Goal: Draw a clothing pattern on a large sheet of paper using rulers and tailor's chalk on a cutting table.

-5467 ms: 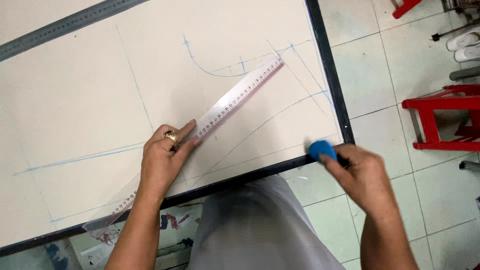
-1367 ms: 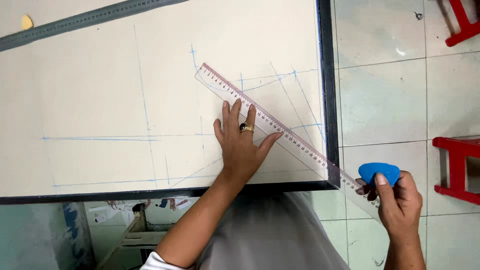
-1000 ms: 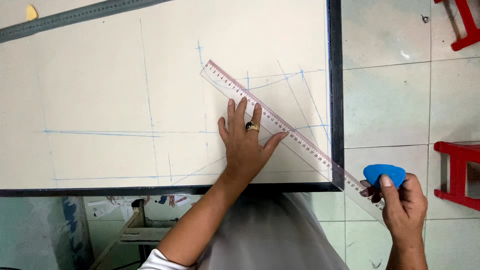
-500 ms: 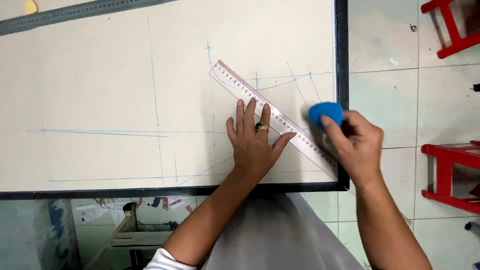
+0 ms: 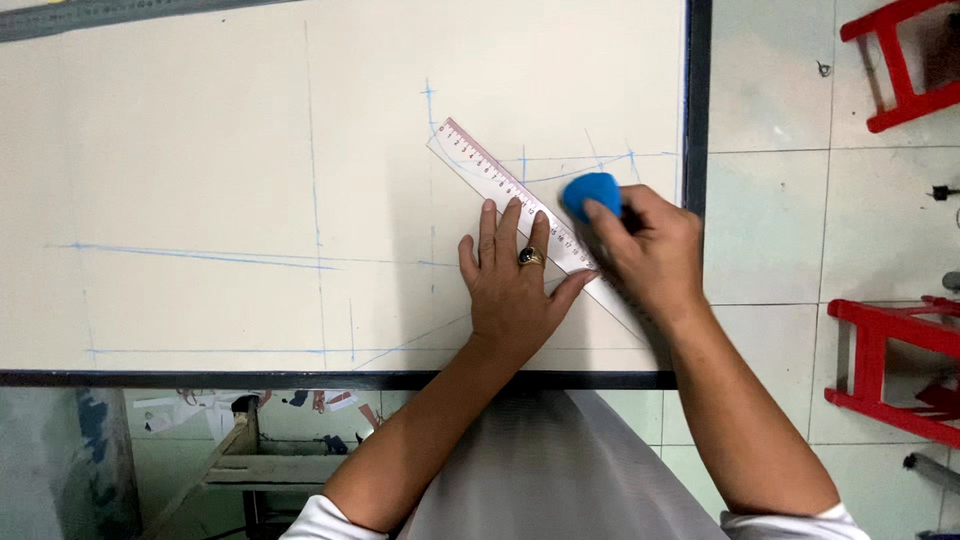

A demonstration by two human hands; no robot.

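A clear plastic ruler (image 5: 490,172) with red marks lies diagonally on a cream sheet (image 5: 250,150) covered in blue chalk lines. My left hand (image 5: 512,285), wearing a ring, presses flat on the ruler's lower part with fingers spread. My right hand (image 5: 650,250) grips a blue piece of tailor's chalk (image 5: 590,190) and holds its edge against the ruler's upper side, near the sheet's right border. The ruler's lower end is hidden under my right hand.
The sheet lies on a dark-edged table (image 5: 694,100). A long grey metal ruler (image 5: 100,14) rests at the far left edge. Red stools (image 5: 895,370) stand on the tiled floor to the right. A wooden frame (image 5: 245,460) sits below the table's near edge.
My right hand came from off the table's right side onto the sheet and brought the blue chalk to the ruler's edge. My left hand kept pressing the ruler, which had been turned earlier.
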